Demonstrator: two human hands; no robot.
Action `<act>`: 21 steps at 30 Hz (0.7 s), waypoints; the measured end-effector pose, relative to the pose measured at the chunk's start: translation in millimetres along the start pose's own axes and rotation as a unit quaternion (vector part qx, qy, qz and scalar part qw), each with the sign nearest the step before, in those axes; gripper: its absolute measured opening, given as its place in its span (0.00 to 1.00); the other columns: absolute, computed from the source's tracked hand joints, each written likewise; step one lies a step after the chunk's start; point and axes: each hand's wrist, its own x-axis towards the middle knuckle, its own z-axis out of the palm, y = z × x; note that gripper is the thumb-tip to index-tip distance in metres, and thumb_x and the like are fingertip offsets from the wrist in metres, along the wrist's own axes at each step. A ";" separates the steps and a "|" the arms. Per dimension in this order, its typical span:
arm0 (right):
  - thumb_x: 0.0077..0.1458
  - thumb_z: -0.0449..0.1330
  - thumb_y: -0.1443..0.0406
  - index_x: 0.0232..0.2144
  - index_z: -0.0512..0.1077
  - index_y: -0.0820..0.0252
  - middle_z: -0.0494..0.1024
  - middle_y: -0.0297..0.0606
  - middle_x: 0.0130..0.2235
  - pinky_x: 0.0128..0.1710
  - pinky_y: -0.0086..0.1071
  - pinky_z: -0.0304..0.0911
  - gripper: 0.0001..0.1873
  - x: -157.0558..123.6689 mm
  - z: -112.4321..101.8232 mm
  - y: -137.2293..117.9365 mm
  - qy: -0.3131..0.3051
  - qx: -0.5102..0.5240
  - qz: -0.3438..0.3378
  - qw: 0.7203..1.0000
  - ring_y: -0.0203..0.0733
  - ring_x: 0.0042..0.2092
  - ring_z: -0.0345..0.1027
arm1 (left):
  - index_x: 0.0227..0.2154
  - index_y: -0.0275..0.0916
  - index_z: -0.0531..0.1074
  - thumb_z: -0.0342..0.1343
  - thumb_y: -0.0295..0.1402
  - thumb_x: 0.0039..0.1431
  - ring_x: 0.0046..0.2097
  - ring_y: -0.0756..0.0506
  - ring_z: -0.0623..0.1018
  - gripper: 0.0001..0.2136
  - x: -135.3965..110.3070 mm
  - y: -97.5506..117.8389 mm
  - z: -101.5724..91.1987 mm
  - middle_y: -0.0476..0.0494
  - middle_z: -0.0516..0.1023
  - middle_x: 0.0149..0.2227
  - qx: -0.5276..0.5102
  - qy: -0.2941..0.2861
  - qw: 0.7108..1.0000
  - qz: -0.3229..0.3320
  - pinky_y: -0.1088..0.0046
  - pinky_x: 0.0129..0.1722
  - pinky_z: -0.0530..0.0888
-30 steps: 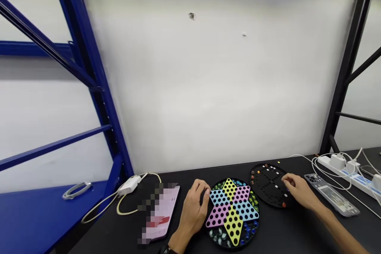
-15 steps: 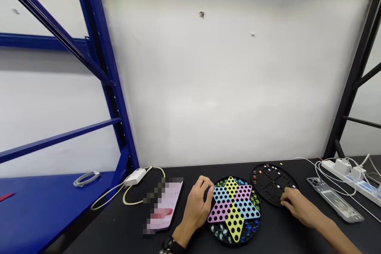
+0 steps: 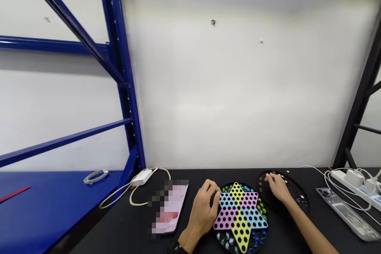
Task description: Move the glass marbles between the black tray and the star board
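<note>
A round Chinese checkers board (image 3: 241, 231) with a pink, blue and yellow star lies on the black table. Glass marbles in several colours fill the pockets around its star. My left hand (image 3: 204, 206) is at the board's left rim, fingers curled, with thumb and fingertips closed at the edge. Behind and to the right is a shallow round black tray (image 3: 293, 186) holding a few small loose pieces. Over the tray's far left part, my right hand (image 3: 278, 187) has its fingers pinched together; whatever is between the fingertips is too small to make out.
Left of the board lies a pink phone (image 3: 172, 210), partly pixelated, near a white adapter (image 3: 142, 177) with a looped cable. A clear-cased device (image 3: 347, 211) and a white power strip (image 3: 354, 182) with tangled cords are at the right. Blue shelving (image 3: 123, 63) stands left.
My right hand has moved from the tray's near right edge to its far left part. The left hand stays at the board's rim. The whole view has shifted slightly.
</note>
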 end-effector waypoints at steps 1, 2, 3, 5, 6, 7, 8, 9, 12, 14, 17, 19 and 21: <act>0.61 0.46 0.54 0.27 0.70 0.58 0.74 0.39 0.28 0.32 0.32 0.62 0.20 1.0 7.8 -4.9 0.003 -0.072 -0.017 0.997 0.44 0.34 0.72 | 0.30 0.42 0.67 0.40 0.36 0.69 0.38 0.45 0.74 0.14 0.2 0.3 -0.6 0.45 0.71 0.36 0.000 0.001 1.000 -0.001 0.68 0.39 0.72; 0.63 0.45 0.55 0.30 0.71 0.58 0.77 0.41 0.32 0.36 0.34 0.62 0.20 1.3 14.0 -10.0 0.002 -0.149 -0.027 0.988 0.46 0.38 0.73 | 0.30 0.42 0.67 0.40 0.36 0.69 0.38 0.45 0.74 0.14 0.3 0.5 -1.2 0.45 0.71 0.36 0.000 0.002 1.000 -0.003 0.68 0.40 0.72; 0.65 0.43 0.56 0.34 0.70 0.58 0.78 0.44 0.35 0.38 0.35 0.63 0.20 1.0 18.8 -15.1 -0.002 -0.214 -0.027 0.977 0.48 0.41 0.73 | 0.30 0.42 0.67 0.40 0.36 0.69 0.38 0.45 0.74 0.14 0.4 0.6 -1.7 0.45 0.71 0.36 0.000 0.003 1.000 -0.005 0.67 0.40 0.72; 0.66 0.40 0.54 0.41 0.69 0.60 0.78 0.49 0.41 0.39 0.39 0.63 0.22 -0.2 25.8 -23.8 -0.017 -0.281 -0.011 0.959 0.51 0.43 0.74 | 0.30 0.42 0.68 0.40 0.35 0.69 0.38 0.45 0.74 0.14 0.4 0.5 -2.2 0.45 0.71 0.36 0.000 0.005 1.000 -0.009 0.67 0.40 0.72; 0.66 0.40 0.53 0.44 0.68 0.62 0.78 0.51 0.42 0.40 0.41 0.63 0.23 -0.9 28.4 -27.0 -0.026 -0.302 -0.007 0.953 0.53 0.43 0.75 | 0.31 0.42 0.68 0.40 0.35 0.69 0.38 0.45 0.74 0.14 0.3 0.4 -2.1 0.45 0.71 0.36 0.001 0.004 1.000 -0.010 0.67 0.40 0.72; 0.66 0.41 0.52 0.46 0.67 0.64 0.78 0.53 0.43 0.41 0.42 0.63 0.24 -1.6 30.5 -29.3 -0.035 -0.318 -0.008 0.947 0.55 0.43 0.75 | 0.31 0.42 0.68 0.41 0.35 0.69 0.38 0.45 0.74 0.14 0.2 0.4 -2.0 0.45 0.71 0.36 0.001 0.004 1.000 -0.010 0.67 0.40 0.72; 0.65 0.42 0.53 0.47 0.66 0.65 0.78 0.54 0.44 0.41 0.43 0.63 0.24 -2.2 32.2 -30.7 -0.042 -0.334 -0.013 0.942 0.56 0.43 0.75 | 0.31 0.42 0.68 0.41 0.35 0.69 0.38 0.45 0.74 0.14 0.0 0.4 -1.6 0.45 0.71 0.36 0.001 0.002 1.000 -0.009 0.67 0.40 0.72; 0.65 0.43 0.54 0.48 0.66 0.66 0.78 0.55 0.44 0.42 0.44 0.64 0.23 -2.6 33.3 -31.3 -0.050 -0.349 -0.021 0.935 0.57 0.44 0.75 | 0.31 0.42 0.68 0.41 0.35 0.69 0.38 0.45 0.74 0.14 -0.2 0.4 -1.2 0.44 0.71 0.37 0.001 -0.001 1.000 -0.007 0.67 0.41 0.72; 0.66 0.42 0.59 0.49 0.66 0.65 0.78 0.53 0.45 0.42 0.42 0.64 0.20 -3.5 34.0 -30.7 -0.074 -0.385 -0.052 0.918 0.55 0.44 0.75 | 0.32 0.42 0.68 0.40 0.35 0.69 0.39 0.44 0.74 0.14 -0.7 0.6 0.1 0.44 0.71 0.37 -0.002 -0.009 1.000 -0.003 0.66 0.41 0.72; 0.67 0.41 0.60 0.47 0.68 0.62 0.78 0.51 0.43 0.42 0.41 0.64 0.19 -4.4 33.5 -29.8 -0.080 -0.390 -0.071 0.914 0.53 0.44 0.76 | 0.31 0.42 0.68 0.40 0.35 0.68 0.39 0.44 0.74 0.14 -0.8 0.6 0.3 0.44 0.71 0.37 -0.002 -0.009 1.000 -0.003 0.66 0.41 0.71; 0.67 0.41 0.59 0.38 0.72 0.59 0.79 0.49 0.39 0.42 0.40 0.63 0.20 -5.8 34.4 -27.3 -0.066 -0.381 -0.089 0.918 0.51 0.43 0.75 | 0.31 0.42 0.68 0.41 0.35 0.68 0.39 0.44 0.74 0.13 -0.6 0.5 -0.6 0.44 0.72 0.37 -0.002 -0.005 1.000 -0.003 0.67 0.40 0.71; 0.65 0.45 0.58 0.30 0.72 0.59 0.78 0.47 0.35 0.42 0.39 0.63 0.20 -5.3 35.5 -23.9 -0.048 -0.333 -0.094 0.937 0.50 0.41 0.75 | 0.31 0.42 0.68 0.40 0.35 0.68 0.39 0.44 0.74 0.14 -0.3 0.5 -1.6 0.44 0.72 0.37 -0.004 -0.003 1.000 -0.005 0.66 0.40 0.72; 0.61 0.52 0.56 0.20 0.67 0.58 0.75 0.42 0.27 0.38 0.36 0.63 0.20 -2.1 34.5 -19.2 -0.019 -0.181 -0.070 0.981 0.47 0.35 0.73 | 0.31 0.42 0.68 0.40 0.36 0.69 0.38 0.44 0.73 0.14 0.0 0.3 -2.5 0.44 0.72 0.36 -0.005 -0.003 1.000 -0.008 0.66 0.40 0.71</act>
